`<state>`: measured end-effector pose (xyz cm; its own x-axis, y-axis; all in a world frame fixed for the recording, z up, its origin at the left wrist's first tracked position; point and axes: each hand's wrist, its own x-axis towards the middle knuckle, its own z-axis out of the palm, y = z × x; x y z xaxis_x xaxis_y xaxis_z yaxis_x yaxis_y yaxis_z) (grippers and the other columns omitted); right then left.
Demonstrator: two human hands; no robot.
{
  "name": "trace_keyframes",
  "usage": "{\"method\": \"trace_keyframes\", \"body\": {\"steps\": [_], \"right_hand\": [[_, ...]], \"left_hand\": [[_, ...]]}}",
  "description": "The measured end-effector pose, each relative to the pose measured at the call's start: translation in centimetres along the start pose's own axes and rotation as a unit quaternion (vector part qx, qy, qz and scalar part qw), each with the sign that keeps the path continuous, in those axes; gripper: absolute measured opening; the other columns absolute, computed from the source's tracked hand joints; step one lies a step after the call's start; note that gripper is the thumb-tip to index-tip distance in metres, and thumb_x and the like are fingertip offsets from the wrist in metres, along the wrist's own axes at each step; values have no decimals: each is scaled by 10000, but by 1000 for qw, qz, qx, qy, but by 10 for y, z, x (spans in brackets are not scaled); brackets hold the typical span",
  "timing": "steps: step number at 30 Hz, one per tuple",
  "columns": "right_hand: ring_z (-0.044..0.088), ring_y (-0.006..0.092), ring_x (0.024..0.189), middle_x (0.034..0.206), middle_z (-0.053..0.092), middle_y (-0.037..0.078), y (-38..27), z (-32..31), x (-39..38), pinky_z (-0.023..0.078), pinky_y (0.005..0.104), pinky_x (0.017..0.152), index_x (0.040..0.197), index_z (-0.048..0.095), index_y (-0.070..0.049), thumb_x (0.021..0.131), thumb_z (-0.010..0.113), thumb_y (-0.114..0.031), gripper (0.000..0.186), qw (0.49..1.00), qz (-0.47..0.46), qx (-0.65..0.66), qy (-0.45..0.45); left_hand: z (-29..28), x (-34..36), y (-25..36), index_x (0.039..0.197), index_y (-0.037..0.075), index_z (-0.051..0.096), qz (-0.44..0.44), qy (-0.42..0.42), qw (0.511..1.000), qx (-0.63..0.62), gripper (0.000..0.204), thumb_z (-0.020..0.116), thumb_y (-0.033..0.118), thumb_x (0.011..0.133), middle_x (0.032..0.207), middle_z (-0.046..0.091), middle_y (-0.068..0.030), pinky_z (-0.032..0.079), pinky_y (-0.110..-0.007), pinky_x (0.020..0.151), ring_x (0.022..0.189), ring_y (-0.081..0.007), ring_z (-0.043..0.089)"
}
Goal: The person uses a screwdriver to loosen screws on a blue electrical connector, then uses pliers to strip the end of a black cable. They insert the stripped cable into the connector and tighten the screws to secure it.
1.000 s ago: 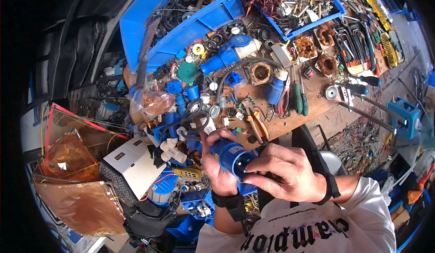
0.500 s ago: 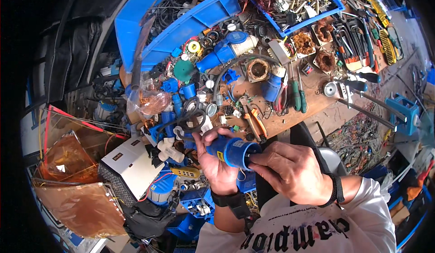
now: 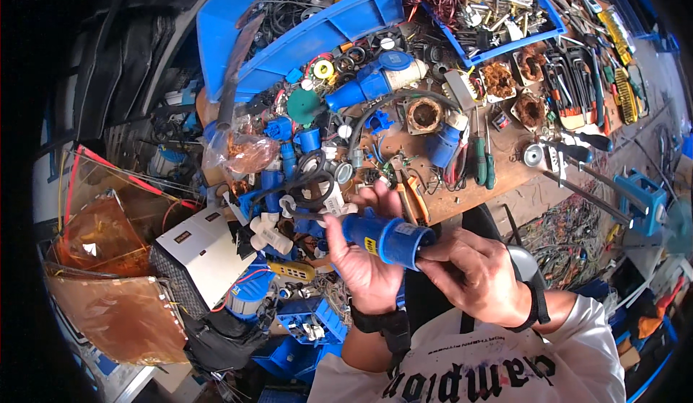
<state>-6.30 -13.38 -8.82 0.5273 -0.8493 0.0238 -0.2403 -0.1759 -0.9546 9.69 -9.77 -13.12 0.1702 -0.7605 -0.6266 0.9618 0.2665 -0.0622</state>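
Note:
My left hand (image 3: pixel 364 277) cradles a blue industrial plug (image 3: pixel 386 241), its thumb along the back end and its fingers curled up behind it. A dark cable (image 3: pixel 303 214) appears to run from that back end. My right hand (image 3: pixel 476 273) pinches at the plug's open front rim; what lies between those fingertips inside it is hard to make out. Orange-handled pliers (image 3: pixel 411 194) lie on the bench (image 3: pixel 455 204) just beyond the plug, with green-handled screwdrivers (image 3: pixel 481 159) to the right.
Blue bins (image 3: pixel 303 42) of cables and metal parts (image 3: pixel 498 10) line the back, among scattered connectors, rusty square pieces (image 3: pixel 498 80) and hex keys. At left are a white casing (image 3: pixel 198 248) and translucent brown sheets (image 3: pixel 112 320). A teal stool (image 3: pixel 642 201) stands at right.
The plug and both hands have shifted a little to the right. My left hand's fingers show higher behind the plug, and my right fingers remain at its front end.

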Motion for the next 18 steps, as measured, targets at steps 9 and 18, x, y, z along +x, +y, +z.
{"method": "trace_keyframes", "body": {"steps": [9,18], "right_hand": [[628,260,601,783,634,109,1,-7,-2,505,335,532,935,648,-26,792,743,-106,189,994,105,-9,-14],[643,301,675,779,650,131,2,-9,4,502,356,595,845,665,-3,778,738,-107,143,974,205,-6,-101]], "left_hand": [[-9,-2,-3,855,79,528,33,-40,995,82,294,566,355,947,912,609,-84,468,-431,971,959,-245,601],[-12,-4,-8,845,97,494,124,-67,975,174,307,532,378,963,887,548,-46,476,-422,899,904,-207,556]]}}
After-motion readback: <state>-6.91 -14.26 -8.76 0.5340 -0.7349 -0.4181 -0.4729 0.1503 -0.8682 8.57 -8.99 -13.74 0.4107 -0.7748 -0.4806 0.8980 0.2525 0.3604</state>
